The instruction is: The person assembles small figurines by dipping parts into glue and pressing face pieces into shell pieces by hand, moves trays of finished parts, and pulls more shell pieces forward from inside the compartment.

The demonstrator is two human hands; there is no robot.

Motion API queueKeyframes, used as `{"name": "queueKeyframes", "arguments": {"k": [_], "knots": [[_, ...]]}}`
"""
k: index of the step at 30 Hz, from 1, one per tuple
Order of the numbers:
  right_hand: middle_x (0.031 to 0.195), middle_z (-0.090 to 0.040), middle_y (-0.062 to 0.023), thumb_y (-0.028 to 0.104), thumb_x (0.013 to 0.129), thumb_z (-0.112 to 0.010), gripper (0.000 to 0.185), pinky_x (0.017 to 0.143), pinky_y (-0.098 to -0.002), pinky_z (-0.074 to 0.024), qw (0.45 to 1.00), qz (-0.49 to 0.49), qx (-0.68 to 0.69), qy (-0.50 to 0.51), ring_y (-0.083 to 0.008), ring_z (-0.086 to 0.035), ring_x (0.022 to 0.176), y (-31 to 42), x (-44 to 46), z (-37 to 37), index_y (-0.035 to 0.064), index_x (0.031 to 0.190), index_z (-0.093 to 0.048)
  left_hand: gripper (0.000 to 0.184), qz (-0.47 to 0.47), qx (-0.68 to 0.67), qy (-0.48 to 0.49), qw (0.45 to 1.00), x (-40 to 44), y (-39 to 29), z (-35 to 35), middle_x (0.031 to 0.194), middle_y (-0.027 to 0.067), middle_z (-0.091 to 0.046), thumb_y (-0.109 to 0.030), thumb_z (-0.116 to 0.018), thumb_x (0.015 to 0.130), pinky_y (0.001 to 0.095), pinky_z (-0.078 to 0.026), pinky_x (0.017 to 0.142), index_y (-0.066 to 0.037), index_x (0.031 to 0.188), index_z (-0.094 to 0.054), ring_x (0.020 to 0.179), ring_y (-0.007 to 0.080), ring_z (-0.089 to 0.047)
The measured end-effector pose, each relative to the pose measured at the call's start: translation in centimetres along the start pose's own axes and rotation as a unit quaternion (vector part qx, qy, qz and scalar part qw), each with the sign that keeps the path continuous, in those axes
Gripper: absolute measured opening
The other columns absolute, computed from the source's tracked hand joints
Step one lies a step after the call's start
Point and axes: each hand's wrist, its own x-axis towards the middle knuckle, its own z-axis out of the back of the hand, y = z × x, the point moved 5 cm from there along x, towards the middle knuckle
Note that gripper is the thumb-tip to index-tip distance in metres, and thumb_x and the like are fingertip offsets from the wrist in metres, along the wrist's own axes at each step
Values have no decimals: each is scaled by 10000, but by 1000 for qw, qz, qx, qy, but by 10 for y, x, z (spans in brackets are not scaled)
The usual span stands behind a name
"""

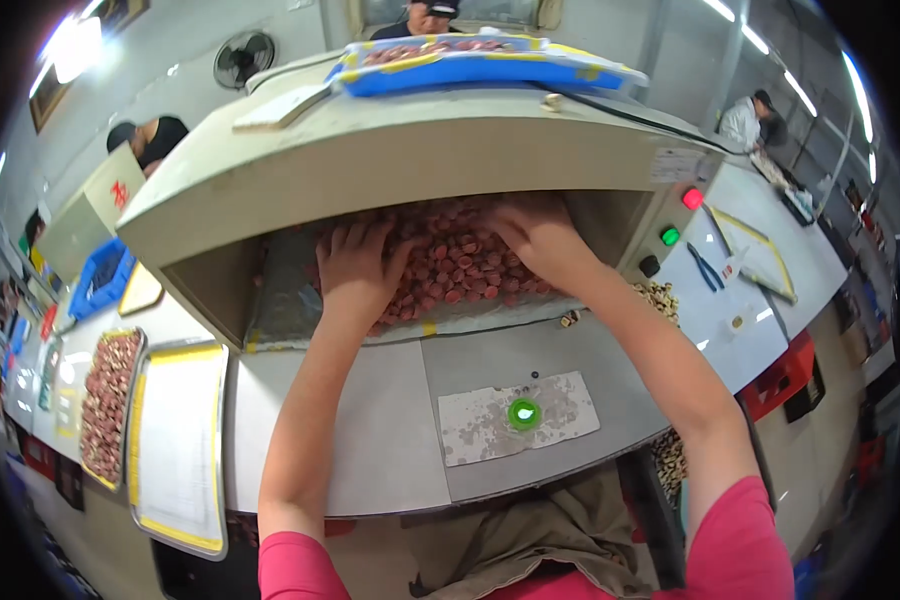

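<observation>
Both arms reach into the low opening of a beige box-shaped machine (420,160). Inside it lies a heap of small round reddish pieces (460,265) on a greyish sheet (280,310). My left hand (356,262) rests on the heap's left side, its fingers spread. On the right side, my right hand (542,238) touches the pieces with fingers stretched inward; their tips are partly hidden among the pieces and shadow. A white board (470,430) with grey stains lies in front of the machine, bearing a small round green object (524,413) with a bright centre.
At left stand a tray of reddish pieces (110,400) and a white-lined tray (178,440). A blue tray (490,70) tops the machine. Pliers (706,268) lie at right, near red and green lights (670,236). Pale pieces (658,300) lie beside my right forearm. Other people work behind.
</observation>
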Motion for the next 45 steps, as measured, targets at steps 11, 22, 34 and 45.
{"name": "queueKeyframes", "arguments": {"k": [11, 22, 34, 45], "knots": [[641, -564, -9, 149, 911, -633, 181, 539, -253, -371, 929, -324, 177, -25, -77, -466, 578, 47, -318, 152, 21, 783, -635, 58, 99, -300, 105, 943, -55, -113, 147, 853, 59, -649, -78, -655, 866, 344, -438, 768, -39, 909, -654, 813, 206, -586], [695, -565, 4, 170, 932, -634, 183, 561, -241, -380, 925, -290, 222, -104, -70, -468, 621, 96, -376, 181, 17, 832, -628, 145, -34, -688, -82, 720, -107, -264, 371, 694, -90, -508, -322, -579, 937, 437, -150, 1188, -252, 1063, -563, 755, 104, -498], [918, -599, -92, 94, 906, -608, 139, 730, -294, -471, 956, -207, 207, -4, -191, -582, 797, 39, -242, 94, 8, 1013, -629, 135, 7, -645, -165, 746, -85, -227, 341, 760, -9, -545, -224, -545, 940, 530, -198, 1159, -163, 1059, -559, 801, 150, -519], [1045, -583, -176, 41, 864, -624, 241, 787, -397, -485, 990, -103, 76, 59, -347, -600, 915, -34, -156, 14, 42, 1104, -608, 378, 263, -183, 43, 946, -129, -83, 151, 1149, 103, -610, -14, -591, 906, 308, -428, 959, 15, 1279, -539, 1021, 175, -579]]}}
